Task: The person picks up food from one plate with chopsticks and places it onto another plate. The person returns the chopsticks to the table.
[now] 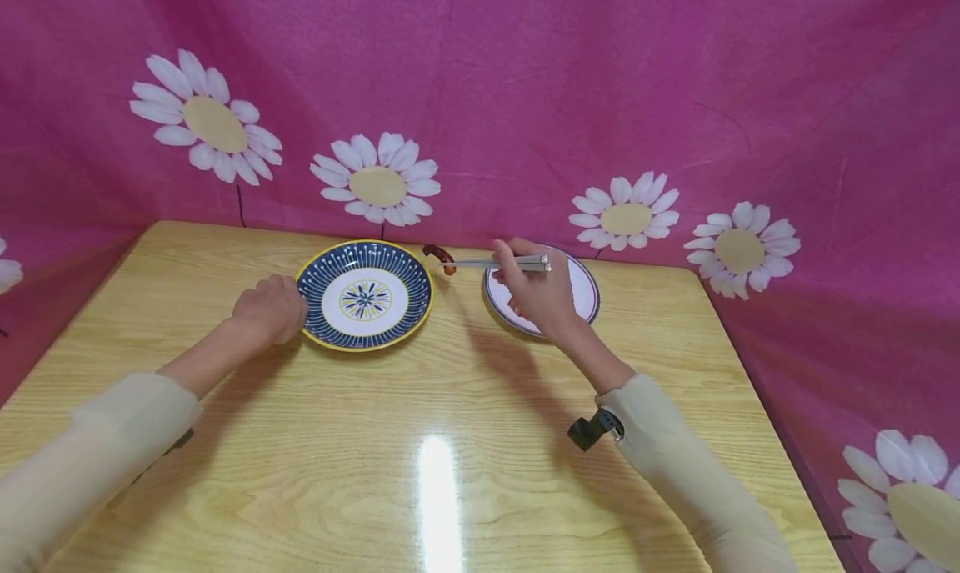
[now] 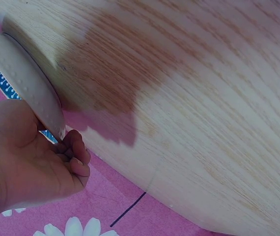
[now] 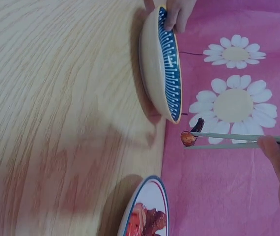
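My left hand (image 1: pixel 272 309) grips the left rim of a blue-and-white patterned plate (image 1: pixel 366 327) with a yellow edge; the plate's pale underside (image 2: pixel 29 73) shows in the left wrist view. My right hand (image 1: pixel 543 296) holds silver chopsticks (image 1: pixel 491 263), which point left. Between their tips is a small, curved, glossy reddish-brown piece of food (image 3: pixel 188 138), held in the air just right of the patterned plate. Beneath my right hand stands a smaller white plate (image 1: pixel 587 294) with a dark blue rim. Red-brown food pieces (image 3: pixel 152 223) lie on it, partly hidden by the hand in the head view.
Both plates stand towards the back of a light wooden table (image 1: pixel 360 456). A pink cloth (image 1: pixel 495 98) with large white daisies hangs behind and beside it. On the right sleeve sits a small black device (image 1: pixel 596 429).
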### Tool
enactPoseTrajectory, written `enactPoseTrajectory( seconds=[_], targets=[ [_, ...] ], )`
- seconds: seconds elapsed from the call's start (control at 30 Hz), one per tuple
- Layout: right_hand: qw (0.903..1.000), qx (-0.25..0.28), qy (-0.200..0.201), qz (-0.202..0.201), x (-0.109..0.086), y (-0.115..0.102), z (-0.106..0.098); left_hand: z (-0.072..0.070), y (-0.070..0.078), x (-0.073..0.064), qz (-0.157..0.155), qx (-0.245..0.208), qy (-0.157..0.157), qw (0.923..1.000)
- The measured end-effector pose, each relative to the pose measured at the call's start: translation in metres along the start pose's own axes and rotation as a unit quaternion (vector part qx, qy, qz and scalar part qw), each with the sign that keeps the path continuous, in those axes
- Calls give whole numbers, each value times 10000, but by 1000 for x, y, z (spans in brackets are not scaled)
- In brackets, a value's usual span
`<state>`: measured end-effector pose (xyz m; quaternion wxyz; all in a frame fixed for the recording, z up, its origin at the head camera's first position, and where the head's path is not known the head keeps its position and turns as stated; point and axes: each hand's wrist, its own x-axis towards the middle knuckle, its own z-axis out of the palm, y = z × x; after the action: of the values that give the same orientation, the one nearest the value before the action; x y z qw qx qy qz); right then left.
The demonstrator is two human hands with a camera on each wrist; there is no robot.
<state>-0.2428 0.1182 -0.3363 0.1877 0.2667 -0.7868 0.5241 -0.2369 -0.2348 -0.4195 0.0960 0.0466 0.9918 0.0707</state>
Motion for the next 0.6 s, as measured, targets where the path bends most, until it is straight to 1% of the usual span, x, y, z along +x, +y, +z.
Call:
enactPoseTrajectory(
  seconds=[0.03,0.13,0.2,0.3,0.43,0.6],
  targets=[
    [10000,16,10,-5,0,0,-2,0,0,0,-7,-8,-8,10000],
    [9996,-82,122,-225,-1,2,-6,0,0,-1,-2,3,-18,10000],
    [9994,-104,153,-296,-2,4,-9,0,0,-1,4,21,-20,10000],
    [9980,-363,282,-426,-4,7,-14,0,0,-1,8,34,-10,10000],
    [9958,-613,431,-524,-7,11,-21,1,0,-1,15,4,8,10000],
    [9958,-631,421,-513,-9,13,-31,1,-1,-1,34,25,20,10000]
  ],
)
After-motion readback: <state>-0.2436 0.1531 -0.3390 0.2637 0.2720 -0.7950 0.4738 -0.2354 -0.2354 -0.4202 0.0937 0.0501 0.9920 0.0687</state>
